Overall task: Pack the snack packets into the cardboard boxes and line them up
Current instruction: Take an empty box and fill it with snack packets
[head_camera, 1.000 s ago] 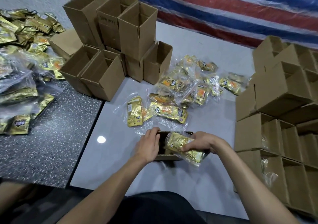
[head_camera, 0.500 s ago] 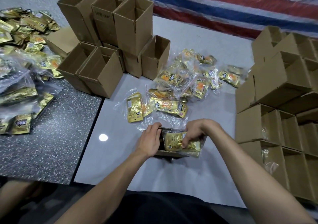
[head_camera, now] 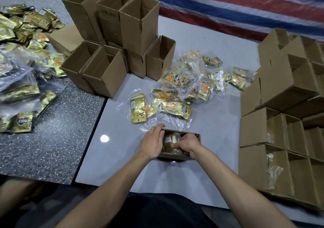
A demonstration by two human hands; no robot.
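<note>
The snack packet (head_camera: 171, 139) lies inside the open cardboard box (head_camera: 173, 156), its gold foil and clear wrap showing just left of the right grip (head_camera: 189, 144). That grip is down in the box with its fingers curled onto the packet. The left grip (head_camera: 152, 143) clasps the box's left end, fingers hooked over the far rim, and holds it steady on the table (head_camera: 119, 166).

The step, as I judge it, is seating the packet flat on the bottom. To do that well:

- Press down and toward the left grip so the foil slides along the floor of the box and does not buckle.
- Tuck any loose wrap below the rim.
- Keep the left grip firm, since a light box will skid under a sideways push.
- Draw the right grip straight up so the wrap does not follow it out.

Beyond both grips lie more loose packets (head_camera: 172, 107), within easy reach. Empty boxes (head_camera: 105, 74) stand farther off, beyond the left grip. To the outside of the right grip sit the lined-up boxes (head_camera: 259, 128), some with wrap showing, where this box likely belongs.
</note>
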